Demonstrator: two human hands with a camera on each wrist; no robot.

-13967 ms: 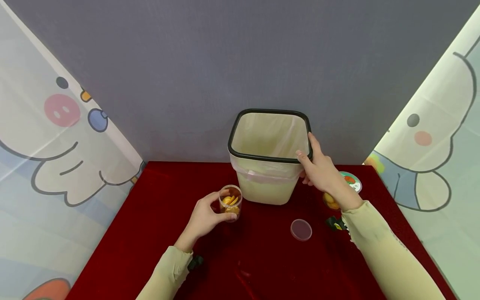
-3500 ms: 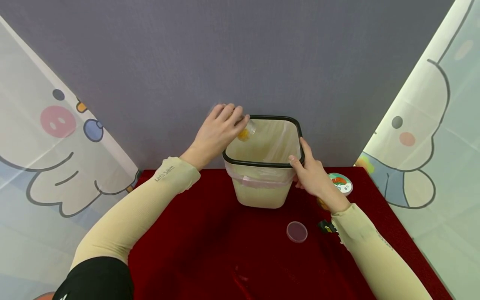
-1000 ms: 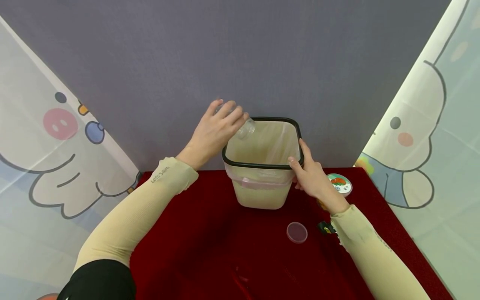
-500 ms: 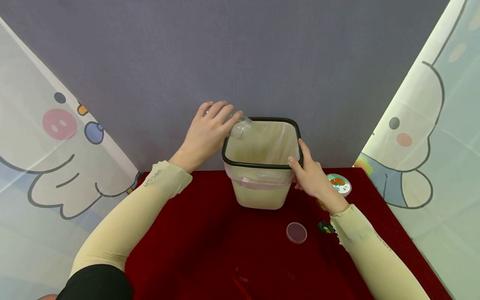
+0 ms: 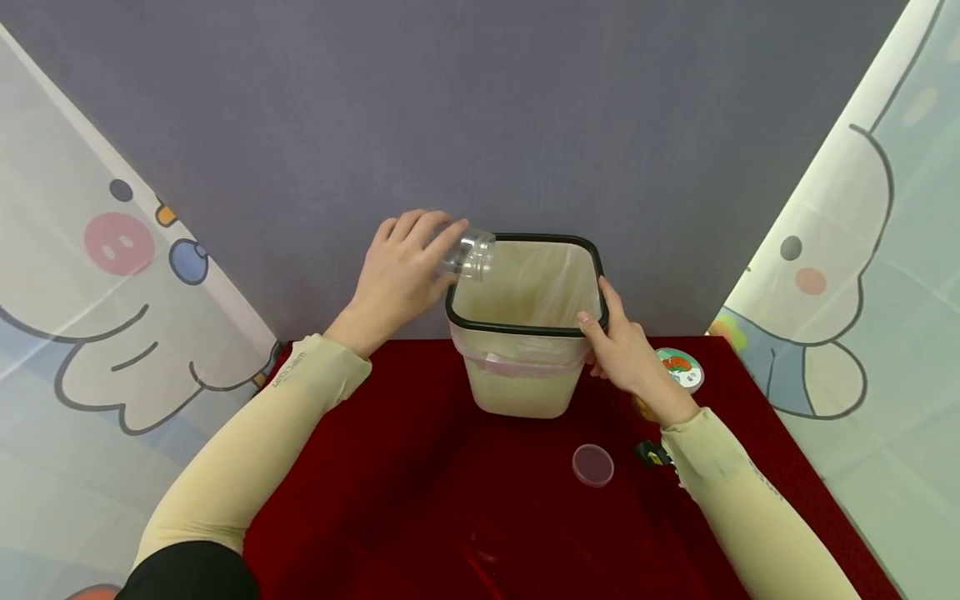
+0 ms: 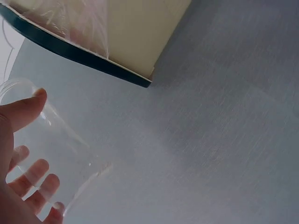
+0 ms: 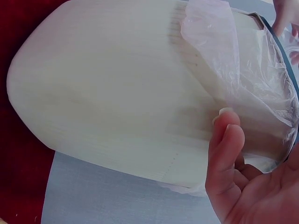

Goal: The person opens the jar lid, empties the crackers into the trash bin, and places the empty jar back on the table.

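Holding, with the left hand point(image 5: 401, 262), one clear, colourless, round plastic jar point(image 5: 474, 254), clamped between one thumb and four curled fingers spread apart along it in the left wrist view. Tipped right over on its side, with mouth pointing toward the bin, at the left back part of the rim; cannot tell whether touching it.

Gripping, with the right hand point(image 5: 626, 346), the right front corner of one cream-coloured, square-mouthed plastic bin point(image 5: 521, 397) with one black rim point(image 5: 517, 331). Clamped there with thumb and index finger on the rim and other fingers bent below; hard to count. Lined with one thin, translucent pinkish plastic bag point(image 5: 502, 364), folded down outside.

Standing upright on one deep red cloth point(image 5: 420, 500), near the back. Lying flat in front, well apart from both hands: one small, round, clear plastic lid point(image 5: 593, 465). Set behind the right wrist and partly hidden: one round container with a green-and-white top point(image 5: 681, 369) bearing one orange-red picture.

Clad in two pale yellow sleeves point(image 5: 247, 450). Backed by one plain grey panel point(image 5: 337, 108), between two cartoon-printed curtains point(image 5: 75, 350).
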